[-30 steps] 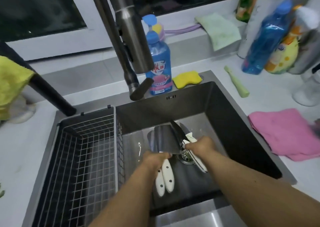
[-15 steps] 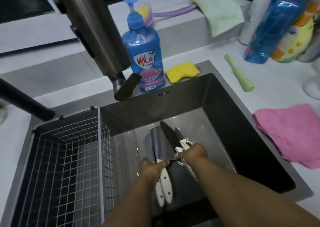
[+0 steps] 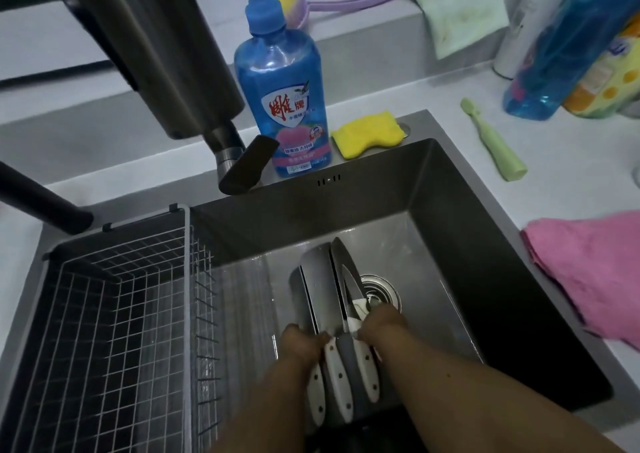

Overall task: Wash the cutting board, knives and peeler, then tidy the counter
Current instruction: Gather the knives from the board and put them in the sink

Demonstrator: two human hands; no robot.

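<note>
Down in the steel sink (image 3: 450,244) my left hand (image 3: 299,343) grips two wide cleavers (image 3: 317,286) by their white riveted handles (image 3: 334,383). Close beside it, my right hand (image 3: 381,324) holds a slimmer pointed knife (image 3: 348,276) and a small white-handled tool, bringing them alongside the cleavers. All the blades point away from me, over the drain (image 3: 379,288). A third white handle (image 3: 369,369) sticks out below my right hand. No cutting board shows.
A wire basket (image 3: 114,331) fills the sink's left part. The dark faucet (image 3: 166,54) hangs overhead. Behind the sink stand a blue soap bottle (image 3: 282,82) and yellow sponge (image 3: 369,134). A green peeler-like tool (image 3: 493,141) and pink cloth (image 3: 588,272) lie on the right counter.
My right hand has swung its knife leftward until it lies parallel against the cleavers. My head has moved closer and lower over the sink.
</note>
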